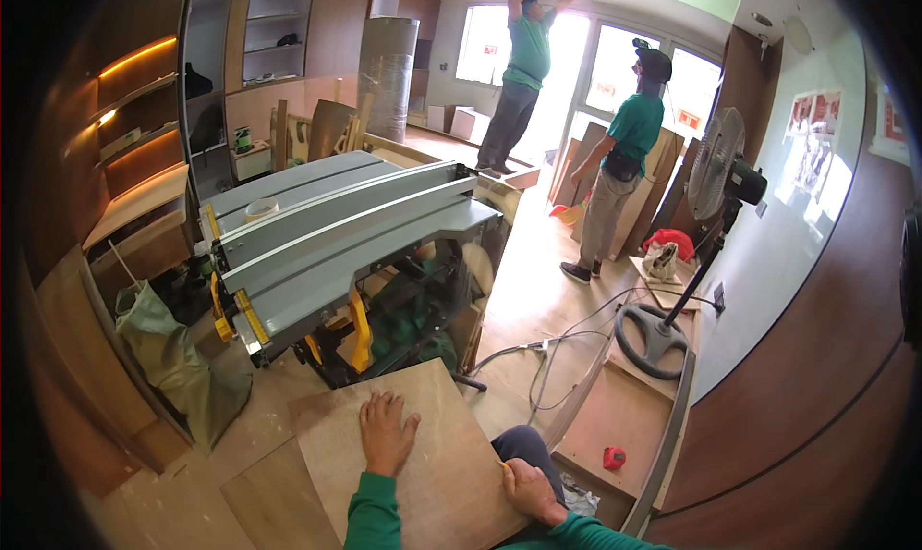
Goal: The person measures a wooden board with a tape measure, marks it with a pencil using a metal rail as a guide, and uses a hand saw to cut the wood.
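Observation:
Under my left hand (389,433) lies a thin wooden board (432,454), tilted in front of me. The palm rests flat on its upper part, with the fingers stretched out and a little apart. At the board's right edge, beside my bent knee (523,444), my right hand (531,488) is closed in a grip. A small yellow tip (503,465) pokes out of that grip by the thumb; the fist hides the rest, so its kind is unclear. Just beyond the board stands a grey table saw (375,252) with yellow parts.
A roll of tape (261,209) sits on the saw. Right of me, a red tape measure (614,458) lies in a shallow wooden frame (600,425), near a standing fan (720,175). Cables (547,348) cross the floor. Left stands a sack (182,367). Two people (624,132) work farther off.

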`<state>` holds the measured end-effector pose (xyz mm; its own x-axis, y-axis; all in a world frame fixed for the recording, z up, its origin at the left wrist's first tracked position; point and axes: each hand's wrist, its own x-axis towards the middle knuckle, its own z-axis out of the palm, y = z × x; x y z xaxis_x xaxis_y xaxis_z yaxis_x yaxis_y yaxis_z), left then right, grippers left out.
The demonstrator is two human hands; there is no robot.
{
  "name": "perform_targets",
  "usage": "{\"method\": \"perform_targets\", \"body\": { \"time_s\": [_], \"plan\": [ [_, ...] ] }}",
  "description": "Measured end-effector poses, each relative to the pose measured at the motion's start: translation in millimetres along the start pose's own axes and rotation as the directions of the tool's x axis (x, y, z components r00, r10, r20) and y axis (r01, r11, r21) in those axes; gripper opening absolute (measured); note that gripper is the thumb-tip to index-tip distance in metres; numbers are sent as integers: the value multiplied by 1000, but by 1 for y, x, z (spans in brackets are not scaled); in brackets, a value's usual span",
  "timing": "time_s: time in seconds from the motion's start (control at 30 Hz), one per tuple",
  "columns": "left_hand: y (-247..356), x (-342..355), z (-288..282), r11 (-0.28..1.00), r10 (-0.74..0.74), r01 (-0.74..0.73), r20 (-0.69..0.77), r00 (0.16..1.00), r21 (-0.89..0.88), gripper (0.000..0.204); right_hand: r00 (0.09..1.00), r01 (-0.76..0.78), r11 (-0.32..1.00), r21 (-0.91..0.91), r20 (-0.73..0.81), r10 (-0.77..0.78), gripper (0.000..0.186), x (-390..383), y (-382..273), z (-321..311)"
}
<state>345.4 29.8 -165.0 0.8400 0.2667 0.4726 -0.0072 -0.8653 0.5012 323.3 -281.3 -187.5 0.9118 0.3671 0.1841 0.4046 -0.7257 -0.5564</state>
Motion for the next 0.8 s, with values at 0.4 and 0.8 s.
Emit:
{"method": "perform_targets", "body": {
  "time_s": [0.4, 0.8],
  "plan": [
    [2, -1, -3, 998, -3, 2, 24, 1000, 67, 47, 999, 46, 999, -29, -10, -46, 20, 3, 0, 4],
    [1, 1, -1, 996, 15, -17, 14, 1000, 85, 47, 999, 45, 999, -21, -13, -46, 20, 3, 5, 8]
  ]
}}
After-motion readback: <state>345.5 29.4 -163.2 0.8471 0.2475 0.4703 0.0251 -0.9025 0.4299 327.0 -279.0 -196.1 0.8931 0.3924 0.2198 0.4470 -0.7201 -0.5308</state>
